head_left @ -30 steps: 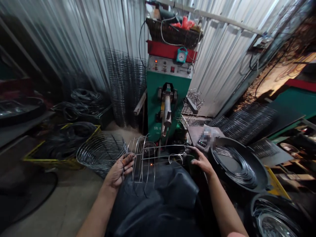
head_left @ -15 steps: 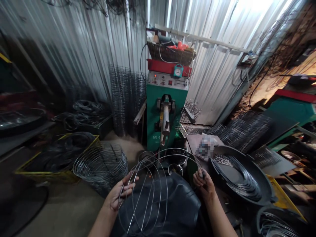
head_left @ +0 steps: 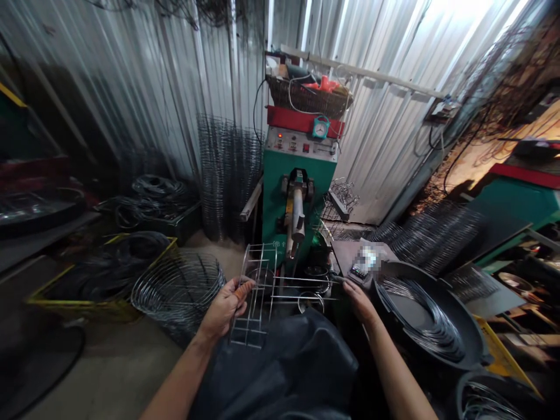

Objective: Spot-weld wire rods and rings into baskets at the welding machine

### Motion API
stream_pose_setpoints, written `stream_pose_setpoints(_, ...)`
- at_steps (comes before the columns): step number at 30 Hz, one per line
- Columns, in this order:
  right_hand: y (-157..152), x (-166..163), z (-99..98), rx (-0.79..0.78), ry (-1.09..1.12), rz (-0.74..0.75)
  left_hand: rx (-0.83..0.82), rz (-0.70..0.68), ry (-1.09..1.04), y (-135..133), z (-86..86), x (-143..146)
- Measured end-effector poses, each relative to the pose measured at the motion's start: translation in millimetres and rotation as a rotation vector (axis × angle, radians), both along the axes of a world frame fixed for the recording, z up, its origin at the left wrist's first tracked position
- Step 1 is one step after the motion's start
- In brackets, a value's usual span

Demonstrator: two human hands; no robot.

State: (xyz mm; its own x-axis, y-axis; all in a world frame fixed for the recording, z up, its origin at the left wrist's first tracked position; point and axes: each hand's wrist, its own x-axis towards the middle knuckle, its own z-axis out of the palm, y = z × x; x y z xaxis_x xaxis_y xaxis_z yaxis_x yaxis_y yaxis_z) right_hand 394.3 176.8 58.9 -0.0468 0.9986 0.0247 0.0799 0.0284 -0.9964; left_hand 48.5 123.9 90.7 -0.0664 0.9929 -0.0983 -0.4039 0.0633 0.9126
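I hold a silvery wire frame (head_left: 266,291) made of rings and straight rods over my lap, which a black apron (head_left: 284,367) covers. My left hand (head_left: 227,306) is closed round the frame's left side. My right hand (head_left: 356,297) pinches the ends of the rods on the right. The frame lies roughly level in front of a green welding machine (head_left: 301,192), below its metal arm (head_left: 295,216).
A stack of finished wire baskets (head_left: 179,286) lies to the left, by a yellow crate (head_left: 105,274) of dark coils. A black pan (head_left: 429,309) holding wire rings sits on the right. Wire mesh rolls (head_left: 227,169) lean against the corrugated wall.
The frame was turned: half a second ago its rings faced me as large loops, now it lies flat with the rods towards the machine. Both hands shifted their grip along it.
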Motion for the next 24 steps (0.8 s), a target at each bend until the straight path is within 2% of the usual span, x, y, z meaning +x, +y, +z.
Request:
stream_pose_setpoints(4, 31, -8, 64.8, 0.156, -0.234, -0.134, 0.136, -0.086, 0.297, 25, -22.0, 3)
stream_pose_setpoints(8, 75, -32, 146.0, 0.393, -0.425, -0.234, 0.329, -0.071, 0.573, 54, -61.1, 2)
stream_pose_setpoints(12, 137, -75, 228.8, 0.5, -0.693, -0.295, 0.313, -0.054, 0.64, 79, -106.3, 11)
stream_pose_setpoints(15, 191, -126, 276.8, 0.523, -0.905, -0.383, 0.285, -0.001, 0.627, 87, -140.6, 28)
stream_pose_setpoints(17, 223, -166, 293.3, 0.501, -0.972, -0.418, 0.255, 0.048, 0.625, 88, -165.6, 38)
stream_pose_setpoints(19, 250, -207, 294.5, 0.472, -0.975, -0.412, 0.189, 0.117, 0.623, 90, -191.5, 45)
stream_pose_setpoints(22, 281, -258, 274.0, 0.444, -0.93, -0.377, 0.158, 0.121, 0.639, 99, -224.3, 47)
stream_pose_setpoints(24, 297, -278, 255.2, 0.406, -0.928, -0.379, 0.171, 0.077, 0.653, 109, -238.4, 46)
